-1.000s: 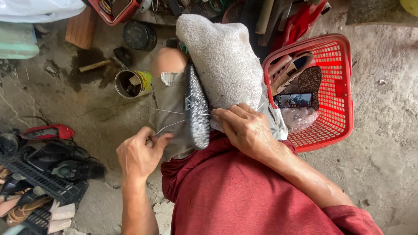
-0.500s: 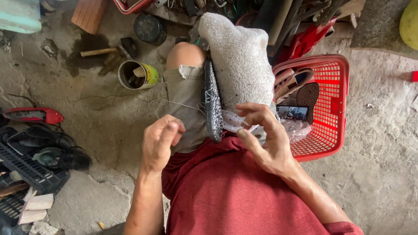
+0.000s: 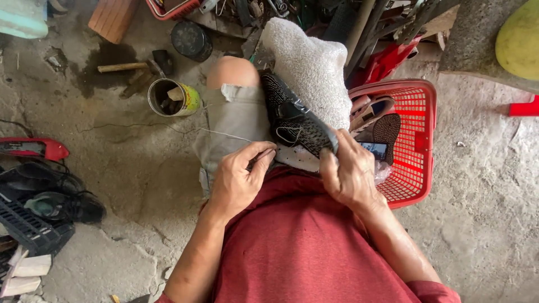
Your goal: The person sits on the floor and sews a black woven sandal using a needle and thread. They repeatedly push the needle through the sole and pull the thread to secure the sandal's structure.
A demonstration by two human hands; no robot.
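A black knit shoe (image 3: 295, 120) lies across my lap, resting on a white foam pad (image 3: 311, 67) over my knee. My right hand (image 3: 348, 171) grips the near end of the shoe, fingers curled over its edge. My left hand (image 3: 238, 179) is closed around a thin tool at the shoe's side, and a white thread (image 3: 213, 132) runs from it out to the left. What the tool's tip does is hidden by my fingers.
A red plastic basket (image 3: 418, 146) with shoe soles stands at my right. On the concrete floor at the left are a tin can (image 3: 171, 98), a hammer (image 3: 135, 66), a round black tin (image 3: 191, 39) and a pile of dark shoes (image 3: 50, 202).
The shoe has turned from standing on edge to lying flatter across my lap. My left hand has moved in to its side and my right hand has closed on its near end.
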